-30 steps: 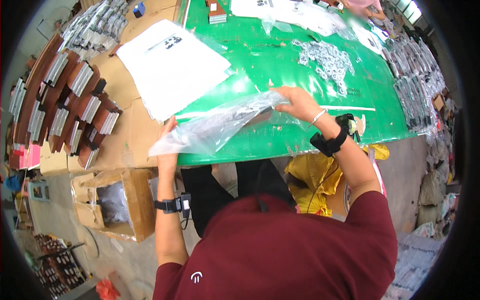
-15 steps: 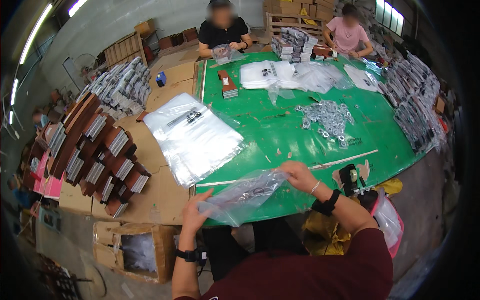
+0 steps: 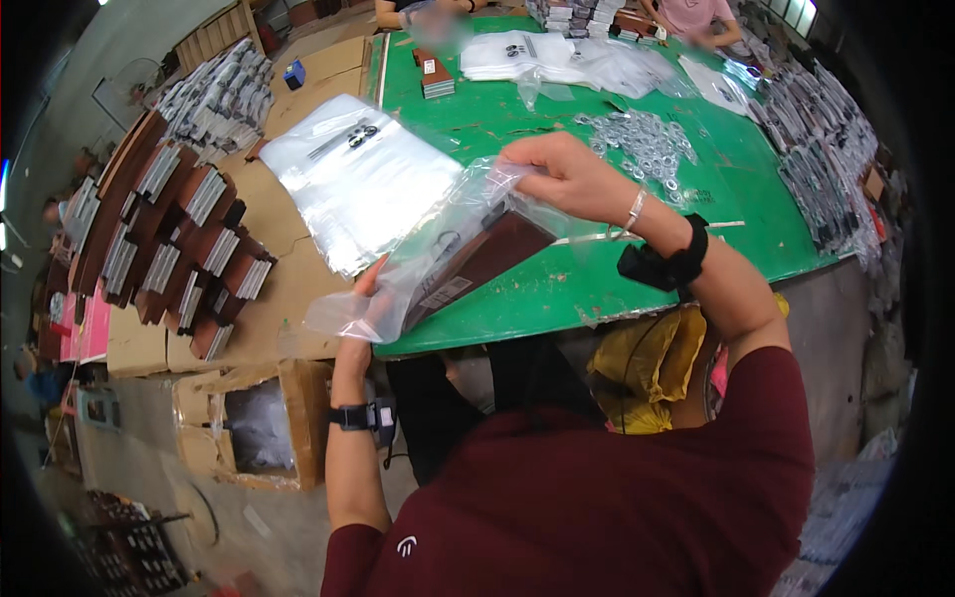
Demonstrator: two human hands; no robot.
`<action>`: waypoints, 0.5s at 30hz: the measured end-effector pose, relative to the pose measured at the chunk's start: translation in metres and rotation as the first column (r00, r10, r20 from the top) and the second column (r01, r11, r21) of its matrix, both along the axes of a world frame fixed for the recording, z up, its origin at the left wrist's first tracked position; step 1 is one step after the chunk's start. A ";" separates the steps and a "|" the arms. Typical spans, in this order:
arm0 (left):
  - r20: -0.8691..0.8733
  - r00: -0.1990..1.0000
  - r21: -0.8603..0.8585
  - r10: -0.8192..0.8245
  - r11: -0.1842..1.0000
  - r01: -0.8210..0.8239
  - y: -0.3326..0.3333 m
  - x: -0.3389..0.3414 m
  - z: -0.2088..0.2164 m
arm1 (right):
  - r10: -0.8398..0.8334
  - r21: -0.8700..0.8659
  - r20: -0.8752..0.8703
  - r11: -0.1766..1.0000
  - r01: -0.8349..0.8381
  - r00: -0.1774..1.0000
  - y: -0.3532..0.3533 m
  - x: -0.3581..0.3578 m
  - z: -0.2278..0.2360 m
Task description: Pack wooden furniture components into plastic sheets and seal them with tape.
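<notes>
Your green bench (image 3: 607,284) carries the stack of flat bags (image 3: 363,184). The clear bag (image 3: 423,259) stretches between your hands over its near edge, and the brown piece (image 3: 494,256) slants in or against the film; I cannot tell which. Your right hand (image 3: 569,176) pinches the bag's upper end; your left hand (image 3: 371,310) grips the lower, fingers partly veiled. Too hard a pull could tear the film; a slack left grip could drop the piece.

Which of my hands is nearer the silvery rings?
Right. Your right hand is just short and left of the silvery rings; your left hand is farther left, closer to you.
</notes>
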State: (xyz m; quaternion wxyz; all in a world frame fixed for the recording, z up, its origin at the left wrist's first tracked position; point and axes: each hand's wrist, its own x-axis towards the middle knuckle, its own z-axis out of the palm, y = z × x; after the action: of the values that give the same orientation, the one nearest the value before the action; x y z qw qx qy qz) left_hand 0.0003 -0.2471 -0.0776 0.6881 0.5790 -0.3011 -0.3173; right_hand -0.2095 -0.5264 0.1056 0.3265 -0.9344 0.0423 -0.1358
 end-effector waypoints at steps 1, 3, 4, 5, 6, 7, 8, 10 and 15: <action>-0.029 1.000 0.032 -0.001 0.999 0.002 0.001 0.003 -0.008 | 0.002 -0.167 0.098 0.986 0.014 0.995 -0.001 0.003 0.000; -0.056 0.997 0.178 0.056 0.983 -0.045 0.001 0.011 -0.020 | 0.007 -0.050 0.197 0.999 0.003 0.980 0.007 0.003 0.003; -0.064 0.997 0.187 0.043 0.982 -0.031 0.006 0.013 -0.025 | -0.001 0.079 0.293 0.997 -0.023 0.956 0.016 -0.001 0.004; -0.034 0.997 0.170 0.070 0.983 -0.063 0.010 0.017 -0.029 | 0.017 -0.106 0.270 0.994 0.012 0.963 0.016 -0.004 0.008; -0.004 0.995 0.152 0.095 0.984 -0.093 0.012 0.018 -0.034 | -0.002 -0.097 0.263 0.995 0.028 0.965 0.018 -0.008 -0.003; 0.002 0.971 0.081 0.238 0.968 -0.238 0.006 0.014 -0.029 | -0.053 0.171 0.175 0.985 0.023 0.983 0.012 -0.013 -0.020; -0.002 0.978 0.075 0.209 0.975 -0.209 0.004 0.021 -0.022 | -0.078 0.425 0.085 0.905 0.035 0.993 0.001 -0.019 -0.035; 0.368 0.929 0.166 0.031 0.981 -0.099 0.003 0.049 -0.015 | -0.141 0.524 0.020 0.844 0.110 0.990 -0.004 -0.038 -0.062; 0.562 0.811 0.504 -0.162 0.845 -0.180 -0.036 0.055 -0.002 | 0.027 0.416 -0.412 0.895 0.162 0.911 -0.063 -0.058 -0.133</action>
State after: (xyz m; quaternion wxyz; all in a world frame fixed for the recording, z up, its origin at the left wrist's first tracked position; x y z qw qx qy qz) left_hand 0.0550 -0.2827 -0.0799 0.3737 0.8175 -0.3943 -0.1911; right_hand -0.2675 -0.5897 -0.0270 0.5086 -0.8412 0.1722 0.0634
